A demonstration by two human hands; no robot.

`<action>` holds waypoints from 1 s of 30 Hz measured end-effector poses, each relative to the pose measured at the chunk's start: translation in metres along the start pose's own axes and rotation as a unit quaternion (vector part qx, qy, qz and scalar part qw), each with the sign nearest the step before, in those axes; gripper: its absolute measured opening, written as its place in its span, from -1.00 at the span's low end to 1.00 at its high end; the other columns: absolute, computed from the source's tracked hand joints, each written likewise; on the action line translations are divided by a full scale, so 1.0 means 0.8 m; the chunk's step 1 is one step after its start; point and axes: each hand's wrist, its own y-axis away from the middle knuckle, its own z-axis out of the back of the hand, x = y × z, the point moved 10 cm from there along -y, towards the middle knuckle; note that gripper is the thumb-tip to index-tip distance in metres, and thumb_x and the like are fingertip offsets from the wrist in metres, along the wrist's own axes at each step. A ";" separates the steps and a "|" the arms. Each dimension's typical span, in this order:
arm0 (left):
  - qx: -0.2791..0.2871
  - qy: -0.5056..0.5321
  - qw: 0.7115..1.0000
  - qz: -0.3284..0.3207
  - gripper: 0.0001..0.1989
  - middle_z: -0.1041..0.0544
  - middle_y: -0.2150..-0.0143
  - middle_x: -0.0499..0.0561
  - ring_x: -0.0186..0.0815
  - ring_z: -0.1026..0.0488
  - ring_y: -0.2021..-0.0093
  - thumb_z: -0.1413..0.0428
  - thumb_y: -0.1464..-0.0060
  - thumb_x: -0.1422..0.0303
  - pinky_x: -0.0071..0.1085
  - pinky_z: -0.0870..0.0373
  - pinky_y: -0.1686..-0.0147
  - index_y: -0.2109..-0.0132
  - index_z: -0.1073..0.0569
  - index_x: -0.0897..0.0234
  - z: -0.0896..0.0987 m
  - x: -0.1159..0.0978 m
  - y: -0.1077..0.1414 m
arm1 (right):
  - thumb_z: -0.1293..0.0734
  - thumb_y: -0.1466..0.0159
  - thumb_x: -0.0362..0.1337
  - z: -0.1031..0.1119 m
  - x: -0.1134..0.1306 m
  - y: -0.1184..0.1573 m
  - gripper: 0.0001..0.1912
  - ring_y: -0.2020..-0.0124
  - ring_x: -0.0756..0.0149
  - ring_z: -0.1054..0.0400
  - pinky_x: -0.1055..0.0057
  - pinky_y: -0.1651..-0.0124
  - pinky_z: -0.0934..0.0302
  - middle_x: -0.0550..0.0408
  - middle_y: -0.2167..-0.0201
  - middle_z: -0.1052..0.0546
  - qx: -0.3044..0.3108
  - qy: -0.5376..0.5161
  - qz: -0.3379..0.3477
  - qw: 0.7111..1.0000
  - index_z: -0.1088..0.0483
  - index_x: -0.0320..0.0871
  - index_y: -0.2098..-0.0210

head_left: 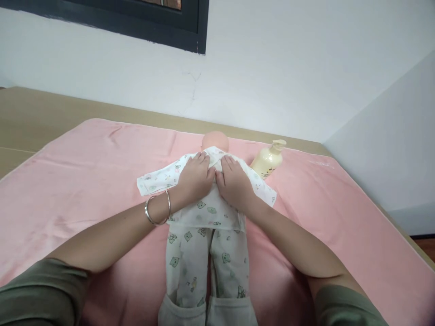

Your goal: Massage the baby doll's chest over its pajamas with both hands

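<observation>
A baby doll [215,141] lies stretched out with its head away from me. It wears a white printed top [212,206] with both sleeves spread sideways, and matching trousers [190,260]. My left hand [196,175] rests flat on the left half of the chest area, fingers extended. My right hand [235,182] lies the same way on the right half, the two thumbs meeting near the middle. Both palms press on the cloth, which hides what is beneath. Whether the doll is face up or face down I cannot tell.
A cream pump bottle [268,160] stands tilted beside the doll's right-hand sleeve. Under everything is a pink sheet [112,181] on a tan surface [41,108]. A white wall [272,68] rises behind, with a dark window frame [190,27] at upper left.
</observation>
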 end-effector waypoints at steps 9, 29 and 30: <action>-0.033 0.016 0.999 0.019 -0.69 -0.54 -0.01 0.24 -0.02 -0.45 -0.07 0.13 -0.26 0.34 -0.04 -0.35 -0.17 0.07 -0.46 0.34 0.006 0.017 -0.011 | -0.03 -0.43 -0.16 -0.011 -0.001 -0.006 -0.32 -0.50 -0.01 0.17 -0.03 -0.51 0.16 -0.31 -0.44 -0.06 0.030 -0.042 0.021 0.998 -0.04 -0.53 -0.39; 0.005 -0.026 0.999 0.020 -0.63 -0.51 -0.06 0.37 0.08 -0.42 -0.12 0.18 -0.27 0.38 0.04 -0.34 -0.15 -0.02 -0.43 0.46 -0.001 0.007 -0.007 | 0.04 -0.44 -0.24 -0.007 0.007 -0.007 -0.37 -0.48 0.01 0.09 -0.01 -0.51 0.13 -0.30 -0.41 -0.16 0.051 -0.048 0.032 0.997 -0.14 -0.53 -0.34; -0.008 -0.040 0.999 0.007 -0.60 -0.47 -0.12 0.42 0.11 -0.37 -0.18 0.18 -0.28 0.37 0.07 -0.30 -0.19 -0.07 -0.41 0.51 0.000 -0.001 0.000 | 0.04 -0.43 -0.24 -0.007 -0.004 -0.015 -0.37 -0.48 0.00 0.08 -0.02 -0.50 0.13 -0.33 -0.41 -0.15 0.047 -0.049 0.023 0.997 -0.13 -0.55 -0.34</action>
